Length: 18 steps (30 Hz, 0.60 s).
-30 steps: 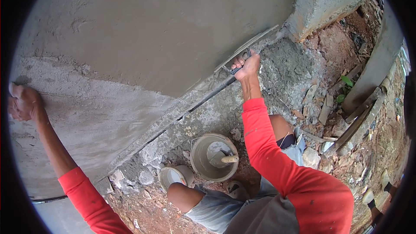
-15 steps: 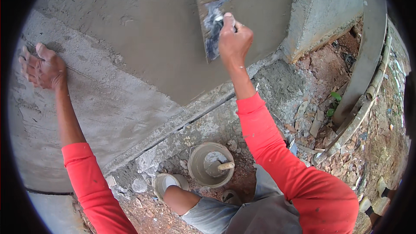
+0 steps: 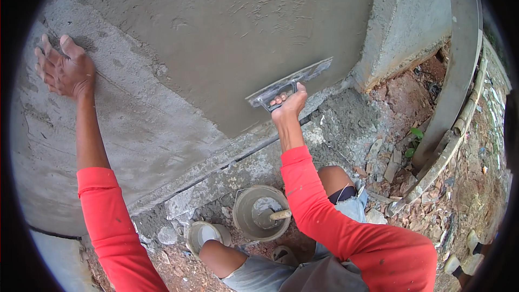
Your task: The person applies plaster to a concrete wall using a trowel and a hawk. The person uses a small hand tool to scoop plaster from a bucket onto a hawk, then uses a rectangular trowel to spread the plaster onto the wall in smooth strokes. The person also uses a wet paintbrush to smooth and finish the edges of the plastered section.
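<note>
My right hand (image 3: 290, 104) is wrapped round the handle of a plastering trowel (image 3: 292, 79), a long flat metal blade smeared with grey mortar. The blade lies slantwise low on the wet plaster (image 3: 216, 48), close above the wall's foot, and looks tilted with one long edge toward the surface. My left hand (image 3: 66, 69) rests with fingers spread on the rougher, paler wall area (image 3: 146, 108) at the left, holding nothing. A ragged edge divides this paler area from the smooth darker plaster.
Below the wall stand a large bucket (image 3: 241, 217) with a wooden-handled tool (image 3: 280, 214) in it and a smaller pail (image 3: 193, 238). A concrete pillar (image 3: 413, 21) juts out at the right. Beyond it, a curved grey board (image 3: 459, 59) stands above rubble (image 3: 427, 205).
My right hand has brought the trowel down and turned it from near upright to a slant. Fresh marks show in the plaster above. My left hand has shifted slightly up and right in view.
</note>
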Each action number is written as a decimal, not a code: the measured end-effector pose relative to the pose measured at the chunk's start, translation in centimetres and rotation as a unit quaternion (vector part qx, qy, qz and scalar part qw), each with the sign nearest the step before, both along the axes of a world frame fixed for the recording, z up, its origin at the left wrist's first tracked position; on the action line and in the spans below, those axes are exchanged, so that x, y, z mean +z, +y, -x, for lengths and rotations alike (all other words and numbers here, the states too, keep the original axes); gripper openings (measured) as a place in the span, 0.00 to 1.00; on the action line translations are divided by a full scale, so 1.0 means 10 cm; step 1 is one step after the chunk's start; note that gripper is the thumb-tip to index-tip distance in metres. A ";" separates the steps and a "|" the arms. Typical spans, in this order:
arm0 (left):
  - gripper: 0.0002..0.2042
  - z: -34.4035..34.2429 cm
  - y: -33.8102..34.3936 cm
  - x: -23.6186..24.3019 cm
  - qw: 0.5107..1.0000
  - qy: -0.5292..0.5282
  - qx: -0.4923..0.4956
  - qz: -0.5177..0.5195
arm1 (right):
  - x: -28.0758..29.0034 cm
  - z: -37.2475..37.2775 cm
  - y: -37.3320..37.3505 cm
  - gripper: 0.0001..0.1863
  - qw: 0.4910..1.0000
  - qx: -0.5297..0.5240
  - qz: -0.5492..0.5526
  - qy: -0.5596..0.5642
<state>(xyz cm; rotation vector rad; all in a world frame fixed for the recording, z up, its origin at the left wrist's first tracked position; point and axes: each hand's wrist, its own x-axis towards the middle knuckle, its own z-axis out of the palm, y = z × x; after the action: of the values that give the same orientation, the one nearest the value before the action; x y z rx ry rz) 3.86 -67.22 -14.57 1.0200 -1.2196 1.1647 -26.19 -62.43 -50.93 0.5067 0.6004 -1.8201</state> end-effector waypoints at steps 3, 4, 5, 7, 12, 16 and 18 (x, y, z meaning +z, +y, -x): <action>0.34 -0.03 -0.04 0.01 1.000 0.001 0.010 0.001 | 0.28 0.30 -0.19 0.19 1.000 -0.010 -0.011 0.003; 0.33 -0.03 -0.05 -0.01 1.000 0.001 0.003 0.004 | 0.52 0.34 -0.17 0.19 0.997 -0.019 -0.034 0.061; 0.33 -0.03 -0.05 -0.03 1.000 0.000 -0.003 0.007 | 0.73 0.36 -0.17 0.19 0.991 -0.011 -0.031 0.131; 0.33 0.01 -0.04 -0.06 1.000 0.006 -0.009 0.005 | 1.22 0.32 -0.11 0.23 0.950 -0.004 -0.049 0.309; 0.32 0.04 -0.03 0.01 1.000 0.012 -0.012 0.008 | 2.02 -0.53 0.08 0.27 0.634 -0.067 -0.015 0.770; 0.32 -0.03 -0.10 -0.06 1.000 0.013 -0.001 -0.007 | 1.51 -0.82 0.34 0.24 0.519 0.004 0.075 0.852; 0.32 -0.08 -0.05 0.01 1.000 0.009 0.021 0.003 | 1.26 -0.61 0.27 0.23 0.551 -0.048 0.061 0.831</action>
<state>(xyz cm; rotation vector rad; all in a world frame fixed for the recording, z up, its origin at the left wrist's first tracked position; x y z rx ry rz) 4.66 -67.73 -14.44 1.0553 -1.1844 1.1884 -20.07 -59.77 -38.29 -1.6319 1.6210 -1.9377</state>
